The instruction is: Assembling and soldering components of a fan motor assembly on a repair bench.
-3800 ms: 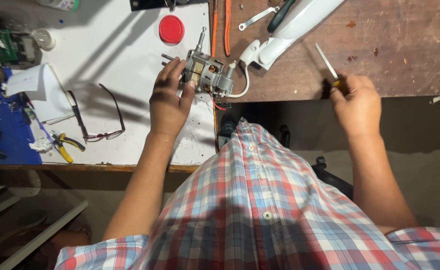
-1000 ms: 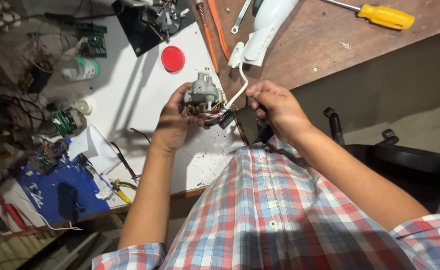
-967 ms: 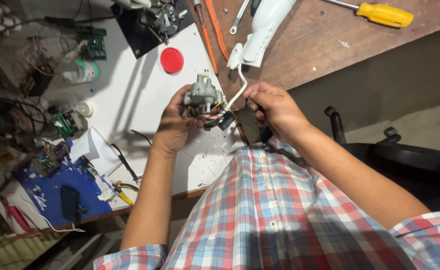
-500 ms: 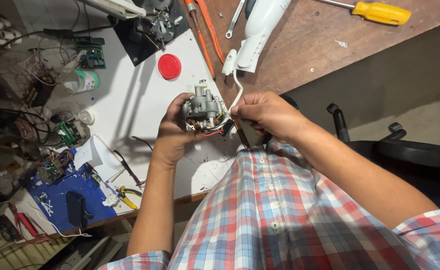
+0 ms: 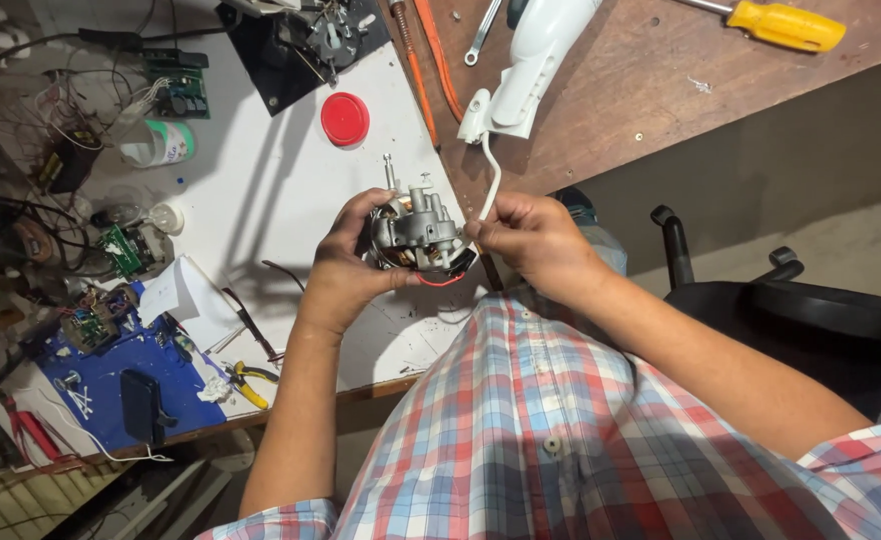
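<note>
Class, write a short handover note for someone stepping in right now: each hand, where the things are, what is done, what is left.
Left hand: grips the small grey motor, lifted over the white board.
Right hand: at the motor's side, fingers by the white cable and red wire.
The cable runs to the white housing on the wooden bench.
Yellow screwdriver lies unused.
Done: motor is out of the housing.
Left: the wires stay attached.
</note>
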